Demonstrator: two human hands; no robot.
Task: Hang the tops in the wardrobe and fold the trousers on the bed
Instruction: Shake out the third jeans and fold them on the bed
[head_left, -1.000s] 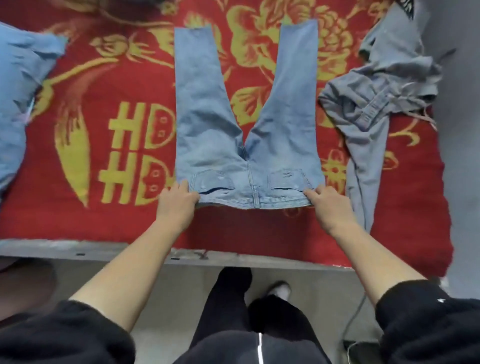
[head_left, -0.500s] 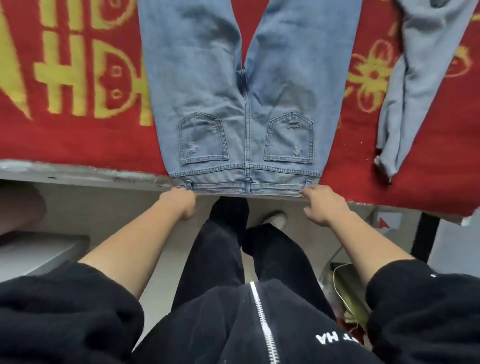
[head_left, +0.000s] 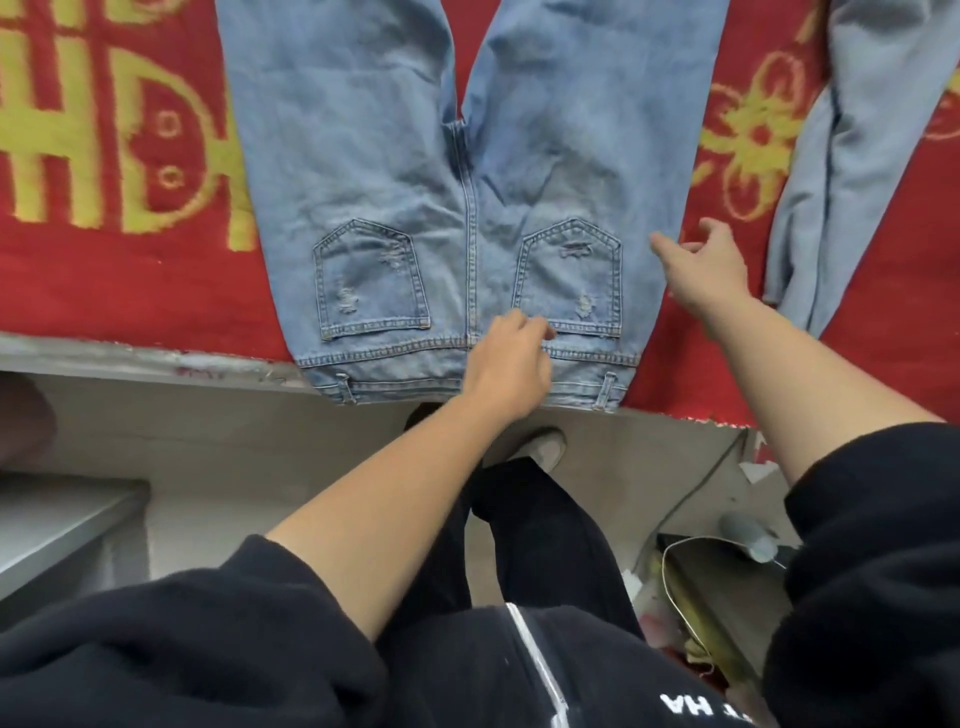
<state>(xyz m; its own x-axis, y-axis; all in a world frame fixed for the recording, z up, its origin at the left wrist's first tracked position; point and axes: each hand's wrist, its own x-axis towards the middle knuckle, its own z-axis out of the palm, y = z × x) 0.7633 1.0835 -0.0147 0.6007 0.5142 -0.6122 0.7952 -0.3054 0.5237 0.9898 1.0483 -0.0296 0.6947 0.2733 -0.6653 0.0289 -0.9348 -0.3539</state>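
Light blue jeans (head_left: 415, 208) lie flat on the bed, back pockets up, legs pointing away from me. Their waistband hangs slightly over the bed's near edge. My left hand (head_left: 506, 364) rests on the middle of the waistband, just below the right back pocket, with its fingers curled into the denim. My right hand (head_left: 706, 270) hovers at the jeans' right hip edge with fingers spread and nothing in it. A grey-blue top (head_left: 852, 182) lies on the bed to the right of the jeans, only partly in view.
A red blanket with yellow patterns (head_left: 104, 270) covers the bed, whose grey edge (head_left: 130, 358) runs across the view. A grey box (head_left: 52, 525) stands lower left. Cables and clutter (head_left: 727, 571) sit lower right. My legs and a shoe (head_left: 540, 447) are below the bed.
Both hands left the waistband corners. My left hand slid right to the waistband's middle. My right hand rose to the jeans' right edge and opened.
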